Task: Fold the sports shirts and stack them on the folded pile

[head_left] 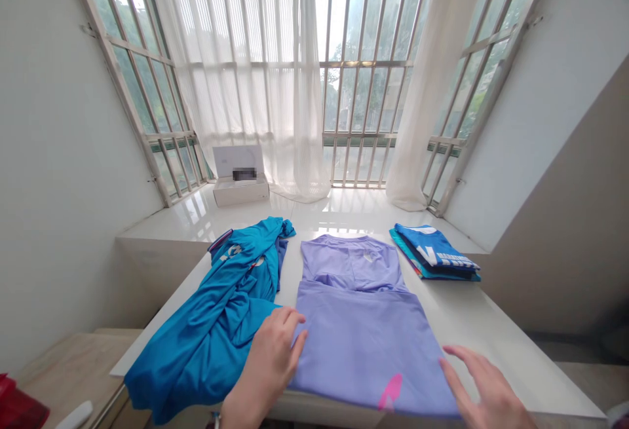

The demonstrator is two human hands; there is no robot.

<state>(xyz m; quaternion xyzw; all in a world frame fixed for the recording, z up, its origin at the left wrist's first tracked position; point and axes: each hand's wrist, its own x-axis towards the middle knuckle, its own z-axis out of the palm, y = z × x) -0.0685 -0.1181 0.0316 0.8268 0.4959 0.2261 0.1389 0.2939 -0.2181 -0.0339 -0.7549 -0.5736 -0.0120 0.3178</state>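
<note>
A lavender shirt lies partly folded in front of me, its lower part doubled up over the body and a pink mark near the front edge. My left hand is at the shirt's left edge, its thumb and bent fingers apart with nothing gripped between them. Beside the right edge, my right hand is open, fingers spread and thumb close to the fabric. Whether either hand touches the cloth is hard to make out. A rumpled teal-blue shirt lies left of the lavender one, partly behind my left hand.
Folded clothes, a blue one on top, form a stack at the right of the white table. A white box with its lid up stands on the window sill. Something red is at the lower left.
</note>
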